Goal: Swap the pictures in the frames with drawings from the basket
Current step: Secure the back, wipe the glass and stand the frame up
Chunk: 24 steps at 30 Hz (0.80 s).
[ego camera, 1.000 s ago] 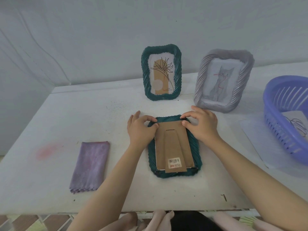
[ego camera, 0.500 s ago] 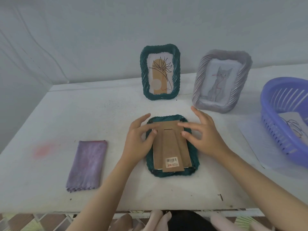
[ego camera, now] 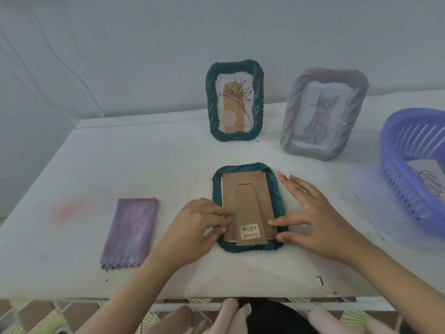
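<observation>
Opening the face-down frame (ego camera: 240,168) lying near-centre on the surface (ego camera: 168,165): pinching the backing board (ego camera: 245,196) at its left edge with the left grip (ego camera: 199,227), curled narrow; steadying the right edge with the right grip (ego camera: 320,220), spread wide, holding nothing. Judging it early: board not yet off, standing teal frame (ego camera: 212,102) and grey frame (ego camera: 292,112) far back holding prints, drawing (ego camera: 426,174) waiting in the basket (ego camera: 395,179) at right

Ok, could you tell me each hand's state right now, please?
Left hand: curled at the cardboard backing's edge; grip unclear.
Right hand: open, fingertips on the face-down green frame.
</observation>
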### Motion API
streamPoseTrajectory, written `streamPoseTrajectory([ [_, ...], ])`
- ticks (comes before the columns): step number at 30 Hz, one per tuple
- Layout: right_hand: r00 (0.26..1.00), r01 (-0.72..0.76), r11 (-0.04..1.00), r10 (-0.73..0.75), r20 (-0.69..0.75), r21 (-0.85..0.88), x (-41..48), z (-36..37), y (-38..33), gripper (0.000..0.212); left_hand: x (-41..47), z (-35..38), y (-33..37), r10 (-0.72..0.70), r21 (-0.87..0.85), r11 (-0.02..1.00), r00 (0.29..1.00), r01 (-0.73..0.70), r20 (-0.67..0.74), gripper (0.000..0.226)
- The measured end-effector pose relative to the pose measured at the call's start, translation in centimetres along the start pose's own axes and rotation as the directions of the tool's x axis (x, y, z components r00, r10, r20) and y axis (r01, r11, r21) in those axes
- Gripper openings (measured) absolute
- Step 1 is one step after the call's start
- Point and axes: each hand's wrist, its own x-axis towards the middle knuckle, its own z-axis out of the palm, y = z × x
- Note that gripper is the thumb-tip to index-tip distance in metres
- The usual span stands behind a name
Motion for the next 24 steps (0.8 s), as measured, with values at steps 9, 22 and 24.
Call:
streamPoseTrajectory([
  [9,0.996,0.056,0.996,-0.051,0.073,-0.070,0.7,-0.7,-0.4,0.025,0.1,-1.3,0.7,0.013,0.141,0.990,0.992,-0.030,0.122,0.039],
  [22,0.977,0.192,0.946,-0.208,-0.035,-0.259,0.2,0.5,-0.4,0.027,-0.7,-0.3,0.2,0.180,0.256,0.951,0.984,-0.175,0.000,0.035],
  [24,0.964,0.217,0.928,-0.252,-0.081,-0.303,0.0,1.0,-0.7,0.026,-0.9,-0.2,0.3,0.197,0.293,0.938,0.980,-0.185,-0.012,0.034],
])
